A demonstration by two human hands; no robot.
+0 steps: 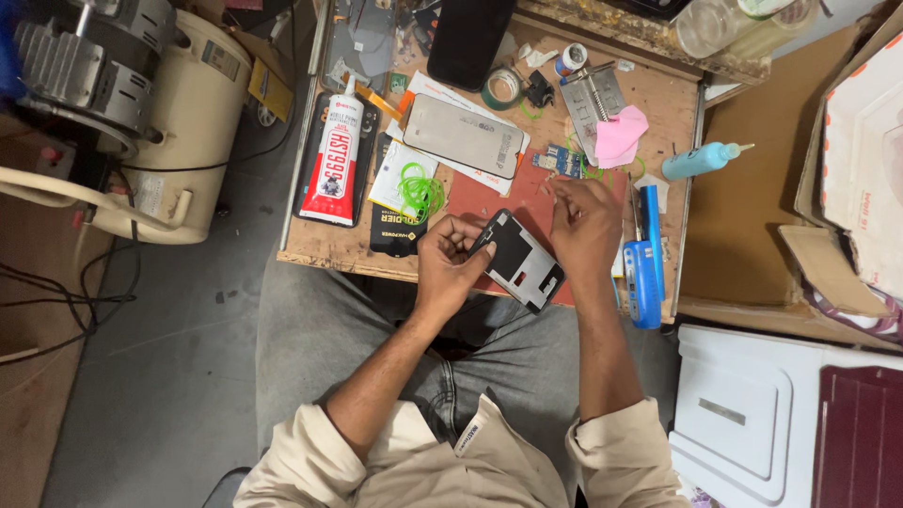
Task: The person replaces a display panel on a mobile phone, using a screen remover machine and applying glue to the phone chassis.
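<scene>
The fingers [463,235] of the left hand [447,263] are curling around the upper left end of a phone frame [520,259], pinching it, while the frame is lying tilted over a red mat [489,198] at the near edge of the wooden table [320,246]. The right hand [585,226] is hovering just above the frame's right side, its fingertips [557,188] pressing together as if on something too small to make out. At the far left, a glue tube in a red and white pack [332,160] is lying on the table. Next, green rubber bands [419,188] are sitting on a white card, near a phone screen [466,134]. Further right, a pink cloth [618,134] is resting on a metal plate, and a light blue bottle [701,160] is lying on its side; its contents are not showing. A blue tool [644,263] is lying beside the right wrist.
</scene>
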